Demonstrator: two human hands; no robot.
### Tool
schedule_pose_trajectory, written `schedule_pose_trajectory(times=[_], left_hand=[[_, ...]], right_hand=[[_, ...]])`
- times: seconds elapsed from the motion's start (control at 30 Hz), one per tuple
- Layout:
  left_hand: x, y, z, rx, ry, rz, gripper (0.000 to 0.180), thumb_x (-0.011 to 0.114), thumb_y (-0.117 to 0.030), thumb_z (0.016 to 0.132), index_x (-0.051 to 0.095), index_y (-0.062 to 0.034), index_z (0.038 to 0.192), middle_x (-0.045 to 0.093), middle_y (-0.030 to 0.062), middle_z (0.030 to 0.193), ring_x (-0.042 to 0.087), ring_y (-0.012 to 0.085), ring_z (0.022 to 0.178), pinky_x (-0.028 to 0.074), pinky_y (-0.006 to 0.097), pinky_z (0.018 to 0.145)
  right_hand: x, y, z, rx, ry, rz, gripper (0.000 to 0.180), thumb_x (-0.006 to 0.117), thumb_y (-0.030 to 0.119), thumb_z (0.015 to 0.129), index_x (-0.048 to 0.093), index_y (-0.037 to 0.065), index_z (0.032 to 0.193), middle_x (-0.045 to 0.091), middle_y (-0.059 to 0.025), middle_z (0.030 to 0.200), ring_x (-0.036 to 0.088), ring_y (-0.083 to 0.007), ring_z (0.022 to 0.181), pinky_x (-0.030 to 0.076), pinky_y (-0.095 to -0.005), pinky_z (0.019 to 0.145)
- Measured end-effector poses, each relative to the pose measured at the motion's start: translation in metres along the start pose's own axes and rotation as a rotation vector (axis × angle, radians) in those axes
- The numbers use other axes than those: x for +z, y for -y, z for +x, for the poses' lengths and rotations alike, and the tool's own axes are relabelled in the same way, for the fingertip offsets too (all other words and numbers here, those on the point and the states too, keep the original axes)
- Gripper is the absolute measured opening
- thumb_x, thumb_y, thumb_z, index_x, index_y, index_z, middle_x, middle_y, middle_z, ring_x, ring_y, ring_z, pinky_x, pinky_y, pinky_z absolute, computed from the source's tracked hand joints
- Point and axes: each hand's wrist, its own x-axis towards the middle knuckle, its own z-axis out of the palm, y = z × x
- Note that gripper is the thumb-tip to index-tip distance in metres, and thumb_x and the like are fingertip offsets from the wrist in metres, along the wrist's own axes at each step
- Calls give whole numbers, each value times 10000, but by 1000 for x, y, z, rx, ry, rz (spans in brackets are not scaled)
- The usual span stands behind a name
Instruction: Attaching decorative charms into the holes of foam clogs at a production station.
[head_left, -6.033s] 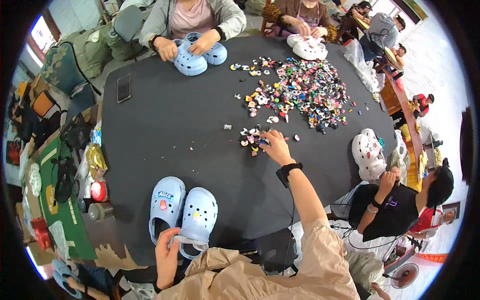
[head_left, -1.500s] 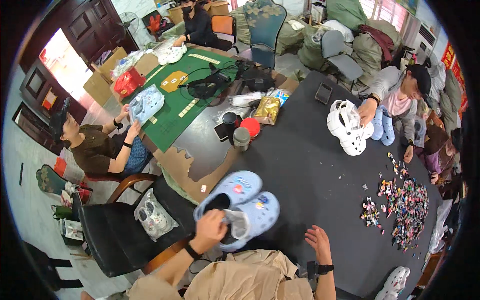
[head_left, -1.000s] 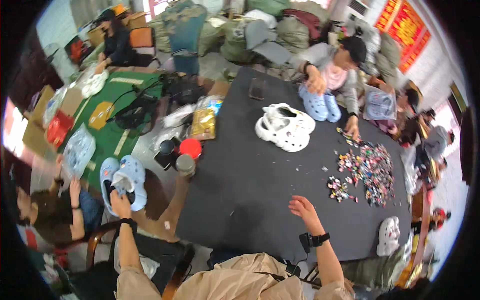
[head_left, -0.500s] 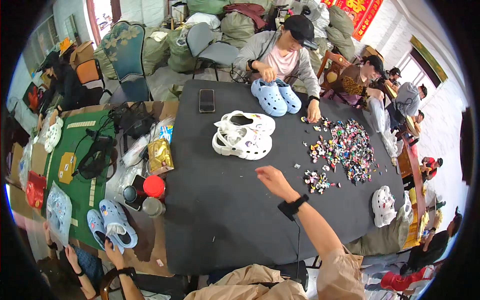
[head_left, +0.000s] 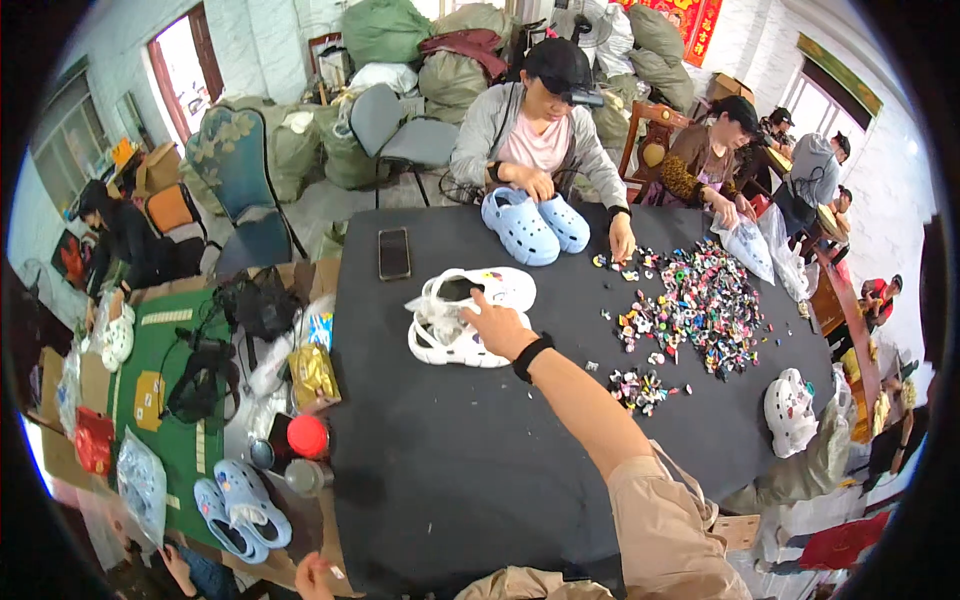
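My right hand, a black band on its wrist, reaches over a pair of white clogs decorated with small charms. Its fingers are apart at the heel openings, where clear plastic wrap shows; whether they touch the clogs I cannot tell. At the lower left edge my left hand is only partly in view and blurred, with its fingers hard to make out. Nearest to it lies a pair of light blue clogs with wrap inside, apart from the hand.
Across the black table a person handles light blue clogs beside a heap of small colourful charms. A phone lies at the far left. More white clogs stand at right; a red-lidded jar is at left.
My right hand has moved left onto the white clogs. My left hand has come away from the light blue clogs, toward the lower edge. The view has shifted slightly.
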Motion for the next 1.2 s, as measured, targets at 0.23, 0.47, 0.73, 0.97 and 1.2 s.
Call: schedule_pose_trajectory(times=[0.23,0.47,0.73,0.97,1.2], left_hand=[[20,27,0,28,-9,-56,269,556,-178,951,598,19,1129,638,101,1000,597,180,913,476,300,832],[26,-14,-9,135,-95,117,225,523,-144,962,611,21,1088,639,93,982,599,174,878,478,305,776],[50,-4,-16,167,-71,6,194,549,-31,894,625,17,1066,664,127,946,667,189,873,509,273,746],[71,-9,-40,310,87,64,204,553,-35,882,631,-27,1071,650,111,933,646,222,831,494,289,719],[86,-21,-45,416,206,115,201,541,-20,875,641,-20,1050,658,113,941,635,253,863,492,314,743]], right_hand=[[30,-19,40,100,198,-54,522,718,196,724,519,223,1206,531,-197,1078,650,-319,817,521,-404,675],[28,-27,43,-231,80,24,430,801,257,642,628,124,1013,570,-137,1009,622,-313,921,535,-438,717],[-30,16,-44,-462,211,-210,258,704,235,729,603,75,904,521,-150,905,640,-298,650,531,-393,543],[-59,100,-147,-921,256,-229,185,637,200,751,575,66,863,542,-146,867,615,-263,776,506,-362,635],[-53,144,-225,-1049,4,-281,137,559,167,778,627,88,867,554,-97,1099,511,-198,1005,421,-307,811]])
